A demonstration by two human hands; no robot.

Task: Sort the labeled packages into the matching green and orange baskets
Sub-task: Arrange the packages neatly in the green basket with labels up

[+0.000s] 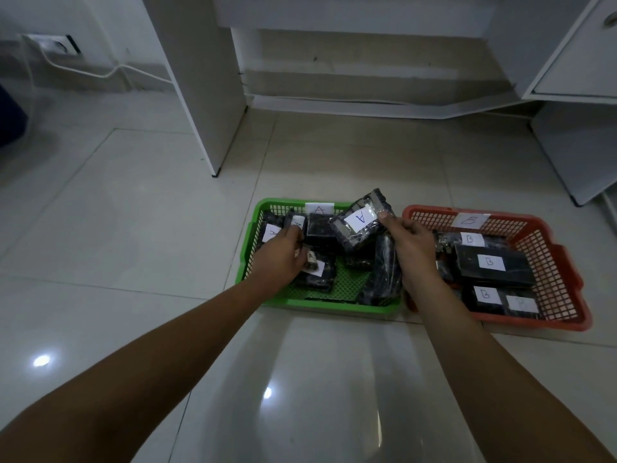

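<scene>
Right hand [412,243] pinches black package labelled "A" [360,219] above green basket [263,208], tagged "A". Left hand [282,257] grips another package [312,259] inside it. Orange basket [551,235], tagged "B", holds "B" packages [490,264].

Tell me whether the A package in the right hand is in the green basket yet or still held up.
Held up. The right hand pinches the A package tilted above the green basket, over other packages.
</scene>
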